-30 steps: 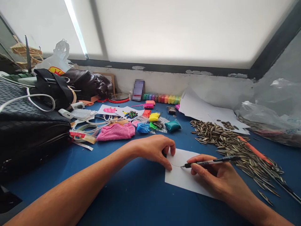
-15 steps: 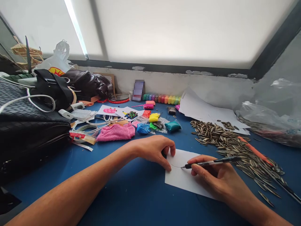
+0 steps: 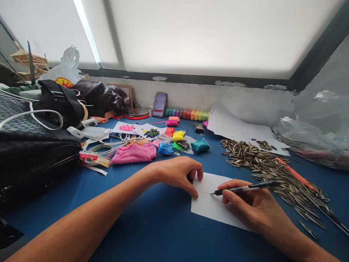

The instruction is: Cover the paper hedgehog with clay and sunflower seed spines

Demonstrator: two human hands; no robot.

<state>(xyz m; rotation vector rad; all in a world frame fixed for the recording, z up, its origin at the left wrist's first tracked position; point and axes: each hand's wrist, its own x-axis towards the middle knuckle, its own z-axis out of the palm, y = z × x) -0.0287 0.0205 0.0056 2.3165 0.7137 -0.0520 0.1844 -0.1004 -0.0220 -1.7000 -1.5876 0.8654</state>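
A small white sheet of paper point(image 3: 209, 211) lies on the blue table, with a short, thin curved line drawn on it. My left hand point(image 3: 181, 174) holds down its left edge with curled fingers, the thumb and a fingertip pressing at separate spots. Something small and dark shows between them; I cannot make out what it is. Pinched in my right hand point(image 3: 251, 203) is a black pen point(image 3: 245, 188), its tip touching the paper at the right end of the line. The right hand's side covers the paper's right part.
Sunflower seeds point(image 3: 253, 160) are heaped at right, an orange tool point(image 3: 296, 174) lying over them. White sheets point(image 3: 231, 123) and a plastic bag point(image 3: 313, 138) are behind. A pink cloth point(image 3: 135, 152) and a teal clay packet point(image 3: 200, 146) lie ahead; a black bag point(image 3: 32, 156) stands left.
The view has shifted very slightly. Both hands, the pen and the paper keep practically the same positions, and the drawn line looks unchanged.
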